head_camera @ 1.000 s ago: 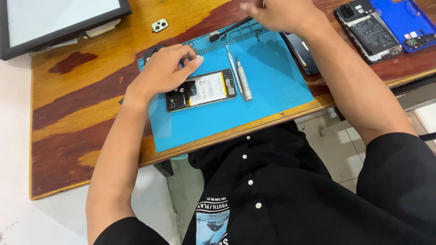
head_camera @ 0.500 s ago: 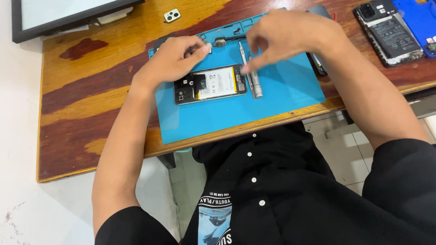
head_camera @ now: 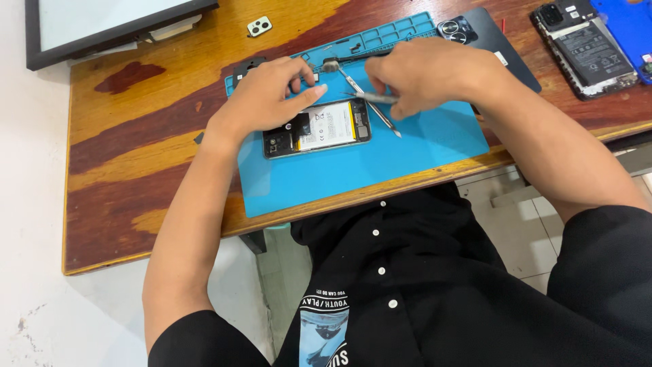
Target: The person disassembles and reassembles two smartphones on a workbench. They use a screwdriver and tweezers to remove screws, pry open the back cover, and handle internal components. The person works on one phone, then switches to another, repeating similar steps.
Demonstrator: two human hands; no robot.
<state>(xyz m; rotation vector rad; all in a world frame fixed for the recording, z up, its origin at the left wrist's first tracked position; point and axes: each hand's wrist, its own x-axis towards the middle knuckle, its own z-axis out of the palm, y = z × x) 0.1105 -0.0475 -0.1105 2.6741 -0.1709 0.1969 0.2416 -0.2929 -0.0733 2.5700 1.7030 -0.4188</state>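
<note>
An opened phone [head_camera: 318, 128] with its back cover off lies on a blue repair mat [head_camera: 380, 160], its white battery showing. My left hand [head_camera: 268, 95] rests on the phone's upper left edge, fingers spread over it. My right hand [head_camera: 424, 71] grips a pair of metal tweezers [head_camera: 372, 99] just above the phone's right end. A silver screwdriver [head_camera: 363, 98] lies slanted on the mat beneath that hand.
A black phone back cover [head_camera: 479, 34] lies at the mat's far right corner. Another opened phone [head_camera: 585, 49] and a blue part [head_camera: 631, 30] sit at the top right. A dark framed screen [head_camera: 102, 27] and a small camera bezel [head_camera: 259, 26] lie at the back left.
My right hand came back from the far edge of the mat, picked up the tweezers and now holds them by the phone's right end. My left hand stayed on the phone.
</note>
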